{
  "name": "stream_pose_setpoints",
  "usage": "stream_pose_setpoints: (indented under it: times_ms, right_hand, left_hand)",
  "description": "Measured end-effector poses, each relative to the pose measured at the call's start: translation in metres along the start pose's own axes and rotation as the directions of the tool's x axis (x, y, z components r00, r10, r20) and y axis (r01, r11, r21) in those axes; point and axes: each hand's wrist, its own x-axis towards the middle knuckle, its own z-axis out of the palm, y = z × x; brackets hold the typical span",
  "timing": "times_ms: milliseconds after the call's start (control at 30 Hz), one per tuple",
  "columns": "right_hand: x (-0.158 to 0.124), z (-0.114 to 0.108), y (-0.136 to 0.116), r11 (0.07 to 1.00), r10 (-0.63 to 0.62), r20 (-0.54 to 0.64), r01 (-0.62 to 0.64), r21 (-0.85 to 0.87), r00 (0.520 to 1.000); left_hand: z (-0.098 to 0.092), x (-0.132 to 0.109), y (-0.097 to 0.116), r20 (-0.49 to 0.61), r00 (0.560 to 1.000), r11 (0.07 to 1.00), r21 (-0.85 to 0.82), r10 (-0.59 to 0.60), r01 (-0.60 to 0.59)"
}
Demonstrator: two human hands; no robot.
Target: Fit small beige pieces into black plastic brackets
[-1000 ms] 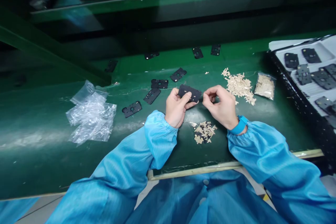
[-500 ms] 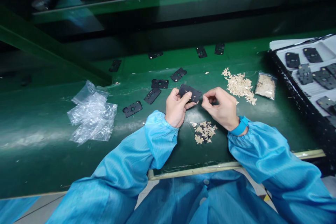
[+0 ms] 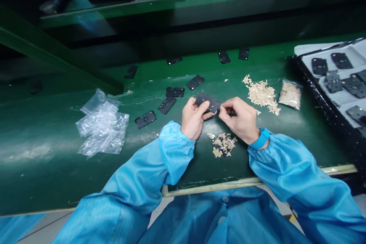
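Above the green bench, my left hand (image 3: 194, 118) grips a flat black plastic phone-type part (image 3: 210, 103), its thumb pressed on the face, where a few small light spots show. Just to the right, my right hand (image 3: 239, 118) is closed in a pinch at the part's right edge; whatever lies between those fingertips is too small to make out. Below the hands sits a small heap of beige and dark scraps (image 3: 223, 145). A larger pile of small beige pieces (image 3: 260, 93) lies beyond my right hand, beside a clear zip bag (image 3: 290, 94) filled with similar pieces.
Several black parts (image 3: 175, 92) lie scattered on the green bench (image 3: 154, 164). Clear plastic bags (image 3: 103, 126) are heaped at left. A black-edged tray (image 3: 314, 101) with more parts stands at right. A raised shelf (image 3: 137, 7) runs behind, and another person's sleeve (image 3: 82, 0) shows at upper left.
My right hand has come slightly closer to the edge of the black part, which is tilted a little differently. The whole view has shifted slightly; the piles stay as they were.
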Motion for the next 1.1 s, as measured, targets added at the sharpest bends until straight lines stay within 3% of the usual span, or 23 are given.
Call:
stream_pose_setpoints:
  times_ms: [233, 300, 367, 467, 567, 667, 833, 967, 1100]
  right_hand:
    - [0.001, -0.003, -0.006, 0.996, -0.071, 0.147, 0.061, 0.067, 0.987]
    - [0.004, -0.006, -0.008, 0.995, -0.011, 0.138, -0.004, 0.102, 0.99]
    - [0.008, -0.007, -0.008, 0.971, 0.154, 0.104, -0.17, 0.166, 0.983]
    - [0.013, -0.005, -0.003, 0.787, 0.412, 0.195, -0.455, 0.416, 0.89]
    - [0.014, 0.001, 0.002, 0.522, 0.431, 0.421, -0.601, 0.605, 0.798]
    - [0.012, 0.006, 0.002, 0.407, 0.425, 0.482, -0.637, 0.655, 0.766]
    - [0.014, 0.005, -0.004, 0.405, 0.43, 0.498, -0.654, 0.639, 0.753]
    - [0.018, -0.001, -0.007, 0.397, 0.452, 0.547, -0.708, 0.584, 0.705]
    - [0.023, -0.008, -0.005, 0.391, 0.44, 0.615, -0.756, 0.525, 0.655]
  left_hand:
    - [-0.003, 0.004, 0.0, -0.02, 1.0, 0.999, -0.024, 0.022, -0.022]
    - [-0.003, 0.005, 0.001, -0.016, 1.0, 0.999, -0.036, 0.025, -0.026]
    - [-0.004, 0.005, 0.001, -0.008, 1.0, 0.999, -0.044, 0.019, -0.019]
    - [-0.003, 0.003, 0.002, 0.012, 1.0, 1.0, -0.028, -0.006, 0.007]
    - [-0.002, 0.002, 0.002, 0.043, 0.998, 0.999, -0.013, -0.036, 0.037]
    - [-0.003, 0.002, 0.002, 0.071, 0.997, 0.999, -0.022, -0.042, 0.044]
    - [-0.004, 0.003, 0.002, 0.048, 0.999, 1.0, 0.006, -0.006, 0.006]
    - [-0.005, 0.003, -0.001, -0.006, 0.998, 0.993, 0.107, 0.058, -0.057]
    - [-0.008, 0.004, -0.002, 0.016, 0.997, 0.985, 0.155, 0.073, -0.075]
